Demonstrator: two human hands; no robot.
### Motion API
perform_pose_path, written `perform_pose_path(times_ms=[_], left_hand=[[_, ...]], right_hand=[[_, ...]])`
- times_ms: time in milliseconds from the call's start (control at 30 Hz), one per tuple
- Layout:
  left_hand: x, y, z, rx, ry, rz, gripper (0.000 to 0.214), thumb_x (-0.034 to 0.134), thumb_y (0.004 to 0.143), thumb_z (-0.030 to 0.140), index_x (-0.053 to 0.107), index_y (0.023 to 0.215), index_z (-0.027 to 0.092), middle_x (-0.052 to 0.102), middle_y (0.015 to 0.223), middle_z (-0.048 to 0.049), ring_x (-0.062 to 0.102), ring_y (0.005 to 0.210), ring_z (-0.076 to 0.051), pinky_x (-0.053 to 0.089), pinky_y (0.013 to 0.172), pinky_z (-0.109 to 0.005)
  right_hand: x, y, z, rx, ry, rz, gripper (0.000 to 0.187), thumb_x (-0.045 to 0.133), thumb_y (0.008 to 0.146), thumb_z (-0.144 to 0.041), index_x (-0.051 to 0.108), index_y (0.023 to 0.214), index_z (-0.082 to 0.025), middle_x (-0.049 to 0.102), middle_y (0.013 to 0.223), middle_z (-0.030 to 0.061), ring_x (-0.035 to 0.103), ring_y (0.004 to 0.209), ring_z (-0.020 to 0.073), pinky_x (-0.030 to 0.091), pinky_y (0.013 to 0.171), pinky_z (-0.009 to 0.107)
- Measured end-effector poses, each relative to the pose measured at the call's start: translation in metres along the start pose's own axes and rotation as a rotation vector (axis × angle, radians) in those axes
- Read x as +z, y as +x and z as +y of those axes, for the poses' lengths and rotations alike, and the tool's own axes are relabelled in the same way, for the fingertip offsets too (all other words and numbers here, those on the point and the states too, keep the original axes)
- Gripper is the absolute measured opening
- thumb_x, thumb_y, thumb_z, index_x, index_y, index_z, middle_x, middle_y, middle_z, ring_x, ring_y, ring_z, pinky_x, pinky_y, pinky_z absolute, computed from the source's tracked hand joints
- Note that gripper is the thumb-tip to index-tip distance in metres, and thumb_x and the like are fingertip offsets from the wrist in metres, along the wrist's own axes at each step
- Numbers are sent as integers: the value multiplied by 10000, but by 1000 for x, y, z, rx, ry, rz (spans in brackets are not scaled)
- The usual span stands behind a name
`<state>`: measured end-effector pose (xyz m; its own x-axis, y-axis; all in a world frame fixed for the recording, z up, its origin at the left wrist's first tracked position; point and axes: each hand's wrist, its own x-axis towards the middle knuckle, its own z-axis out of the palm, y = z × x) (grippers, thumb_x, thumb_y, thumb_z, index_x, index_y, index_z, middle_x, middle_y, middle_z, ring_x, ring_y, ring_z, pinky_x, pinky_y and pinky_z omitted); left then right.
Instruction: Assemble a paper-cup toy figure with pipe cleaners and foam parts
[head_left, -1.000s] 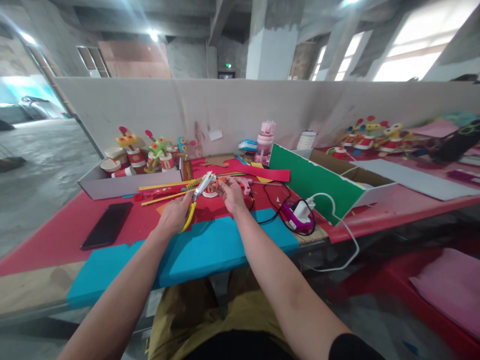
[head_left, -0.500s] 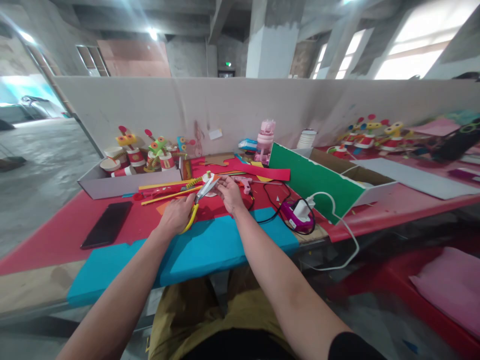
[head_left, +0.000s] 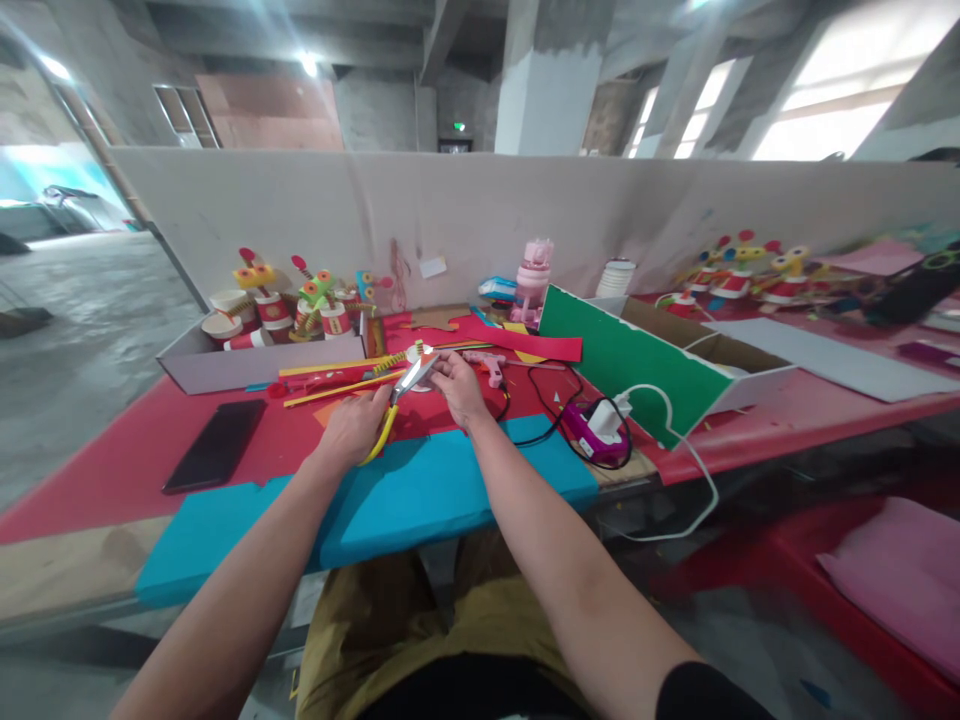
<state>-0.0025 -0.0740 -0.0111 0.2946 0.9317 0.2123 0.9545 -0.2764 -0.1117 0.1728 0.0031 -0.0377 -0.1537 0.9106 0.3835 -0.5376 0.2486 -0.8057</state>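
Shiny metal-bladed, yellow plastic-handled scissors; matt blue foam sheet; glossy black phone

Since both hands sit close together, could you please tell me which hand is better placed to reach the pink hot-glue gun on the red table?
The right hand, probably: it is right beside the pink hot-glue gun, while the left hand grips the yellow-handled scissors farther away.

Phone: black flat smartphone, laid on the red table cover, far left.
Foam: blue foam sheet, laid along the near table edge.
Box: open cardboard box with green card flap, set right of centre.
Plug: purple-and-white plug block, white cable attached, just beside the flap.
Figures: paper-cup figures, stood in a grey shallow tray.
Bottle: pink plastic bottle, upright near the partition.
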Motion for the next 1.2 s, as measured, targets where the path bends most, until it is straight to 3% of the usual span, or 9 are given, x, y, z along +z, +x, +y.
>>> perform_pose_path(times_ms=[633, 1000, 1200], left_hand=[[-7, -5, 4, -38, -8, -61, 384, 328, 942, 307, 415, 1278, 142, 684, 865, -134, 681, 822, -291, 440, 641, -310], [-5, -6, 1, -13, -47, -33, 391, 312, 950, 346, 445, 1253, 138, 689, 877, -138, 680, 812, -276, 402, 609, -283], [-8, -6, -2, -134, -41, 42, 396, 364, 924, 280, 438, 1299, 176, 686, 996, -122, 671, 864, -246, 393, 617, -263]], right_hand=[[-1, 0, -1, -7, -33, 1, 301, 732, 681, -236, 570, 932, -207, 685, 765, -34, 660, 669, 128, 568, 734, 300], [-2, 1, -2, 2, -26, 21, 312, 752, 651, -255, 574, 902, -199, 684, 765, -33, 645, 632, 119, 550, 688, 285], [-3, 2, -3, 33, -69, 144, 255, 754, 645, -311, 601, 801, -179, 660, 702, -29, 612, 636, 106, 505, 661, 244]])
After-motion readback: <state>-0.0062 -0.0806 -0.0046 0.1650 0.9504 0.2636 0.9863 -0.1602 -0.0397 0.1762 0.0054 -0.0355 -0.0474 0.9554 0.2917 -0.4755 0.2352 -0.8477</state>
